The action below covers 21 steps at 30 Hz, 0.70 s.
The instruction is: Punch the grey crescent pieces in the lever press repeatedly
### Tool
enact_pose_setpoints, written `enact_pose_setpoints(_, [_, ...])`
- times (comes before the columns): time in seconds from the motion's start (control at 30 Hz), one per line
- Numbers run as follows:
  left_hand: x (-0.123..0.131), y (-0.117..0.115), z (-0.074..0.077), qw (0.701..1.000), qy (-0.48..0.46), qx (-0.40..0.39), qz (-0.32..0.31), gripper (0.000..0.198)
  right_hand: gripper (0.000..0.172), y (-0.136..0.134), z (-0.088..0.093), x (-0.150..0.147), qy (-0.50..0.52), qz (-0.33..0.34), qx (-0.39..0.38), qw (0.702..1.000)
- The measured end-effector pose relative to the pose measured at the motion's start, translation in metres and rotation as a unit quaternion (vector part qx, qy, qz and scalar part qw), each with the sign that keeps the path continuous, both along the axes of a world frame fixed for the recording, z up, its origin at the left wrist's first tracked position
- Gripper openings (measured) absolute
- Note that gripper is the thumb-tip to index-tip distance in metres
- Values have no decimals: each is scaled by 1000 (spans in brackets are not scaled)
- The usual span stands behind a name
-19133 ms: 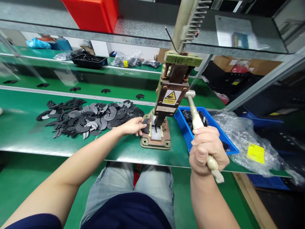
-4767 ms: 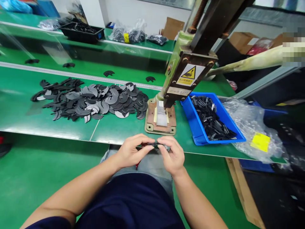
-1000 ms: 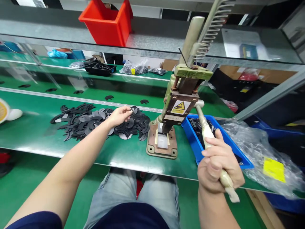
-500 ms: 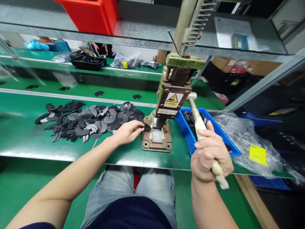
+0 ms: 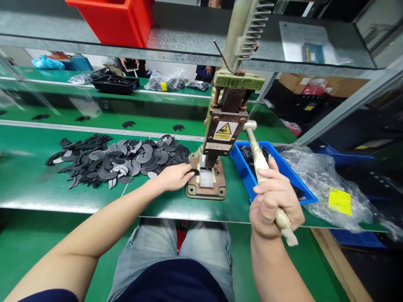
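A hand press [image 5: 224, 126] stands on the green bench [image 5: 37, 188], with a rusty base plate [image 5: 206, 191] and a white pad under its ram. My left hand [image 5: 174, 177] is closed on a dark crescent-shaped piece [image 5: 194, 171] and rests at the left edge of the base plate. My right hand [image 5: 275, 205] is wrapped round the press's cream-taped lever [image 5: 261, 161], which slopes down toward me. Left of the press lies a heap of dark crescent pieces [image 5: 119, 157].
A blue bin [image 5: 304, 193] of black parts sits right of the press, with a clear plastic bag [image 5: 333, 188] bearing a yellow label beyond it. A red bin [image 5: 110, 19] stands on the metal shelf overhead. Behind run a conveyor with stray pieces and a black tray [image 5: 115, 83].
My left hand went from the heap to the press base with a dark piece pinched in its fingers. My right hand kept its grip on the lever.
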<state>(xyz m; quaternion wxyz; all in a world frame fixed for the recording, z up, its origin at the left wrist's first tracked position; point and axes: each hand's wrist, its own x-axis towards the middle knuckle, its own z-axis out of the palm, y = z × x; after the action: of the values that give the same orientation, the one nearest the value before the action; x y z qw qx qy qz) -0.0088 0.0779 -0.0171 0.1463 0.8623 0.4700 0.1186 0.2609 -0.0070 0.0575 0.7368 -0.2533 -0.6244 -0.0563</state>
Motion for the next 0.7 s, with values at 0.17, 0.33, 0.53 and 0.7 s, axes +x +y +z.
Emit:
enact_pose_setpoints(0.17, [3, 13, 3, 993, -101, -29, 53, 37, 36, -1, 2, -1, 7, -4, -7, 1000])
enact_pose_setpoints(0.33, [17, 25, 6, 908, -319, -235, 139, 29, 36, -1, 3, -1, 6, 4, 3, 1000])
enact_pose_setpoints(0.53, [43, 30, 9, 833, -400, -353, 146, 41, 31, -2, 3, 0, -5, 3, -9, 1000])
enact_pose_setpoints(0.7, [52, 31, 11, 841, -365, -364, 162, 39, 33, -4, 4, 0, -1, 8, -5, 1000])
